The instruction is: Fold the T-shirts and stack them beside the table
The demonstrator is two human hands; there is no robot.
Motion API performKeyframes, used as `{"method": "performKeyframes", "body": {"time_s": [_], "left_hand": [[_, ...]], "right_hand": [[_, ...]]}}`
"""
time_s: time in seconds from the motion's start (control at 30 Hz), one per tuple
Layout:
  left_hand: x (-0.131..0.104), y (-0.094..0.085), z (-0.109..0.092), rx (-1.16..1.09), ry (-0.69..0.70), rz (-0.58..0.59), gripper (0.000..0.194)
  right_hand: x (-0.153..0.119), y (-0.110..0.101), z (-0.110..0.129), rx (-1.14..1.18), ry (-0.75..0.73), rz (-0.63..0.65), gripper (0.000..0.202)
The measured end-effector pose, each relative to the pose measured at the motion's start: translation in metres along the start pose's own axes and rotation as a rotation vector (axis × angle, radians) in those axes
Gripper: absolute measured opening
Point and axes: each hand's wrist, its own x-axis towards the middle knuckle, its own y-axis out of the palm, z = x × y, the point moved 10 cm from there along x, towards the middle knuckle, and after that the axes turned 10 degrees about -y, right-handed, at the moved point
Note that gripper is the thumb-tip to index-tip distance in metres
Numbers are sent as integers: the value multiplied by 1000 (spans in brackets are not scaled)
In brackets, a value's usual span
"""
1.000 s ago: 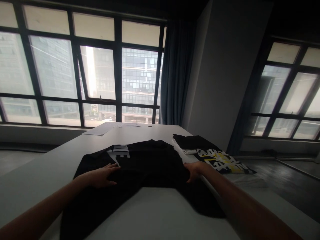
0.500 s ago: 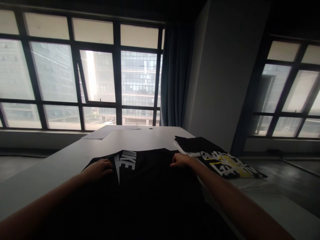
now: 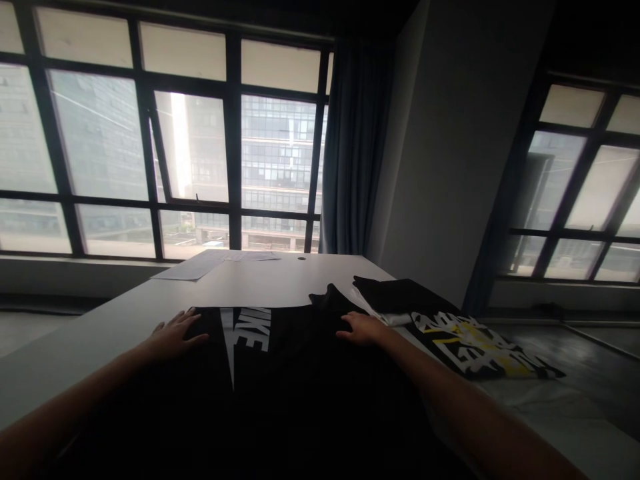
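Across the near part of the white table (image 3: 300, 283) lies one black garment (image 3: 310, 393), and it's spread wide now! A second ago pale tabletop showed in front of it; black cloth covers that patch this time. The left hand (image 3: 173, 337) has slid outward to the far left corner, farther from the white lettering (image 3: 255, 328), and its fingers, curled half a second back, are stretched and parted, pressing on the cloth with no grip. Over on the other side, the right hand (image 3: 365, 329) has let go of its pinch; thumb and fingers stand apart, resting on the cloth near a small raised peak in the far edge.

Now the count: two hands, one garment between them, one pile of folded clothes (image 3: 407, 293) just beside the right hand, showing one white-and-yellow print (image 3: 475, 347). How many pieces are in that pile, I can't tell. Farther back, at least two papers (image 3: 187, 268) and one round hole (image 3: 302, 259) in the tabletop.
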Motion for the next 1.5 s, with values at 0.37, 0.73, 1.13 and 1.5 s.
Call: {"method": "performKeyframes", "body": {"time_s": [0.37,0.73,1.13,1.5], "left_hand": [[-23,28,2,46,30,147,74],[-20,13,-28,23,140,86,67],[-40,-6,54,124,-88,87,75],[-61,12,28,-1,10,136,86]], "right_hand": [[23,37,6,121,-78,129,93],[-19,40,13,61,-162,-31,81],[-63,26,-44,-19,151,-279,57],[-81,37,-66,1041,312,-366,39]]}}
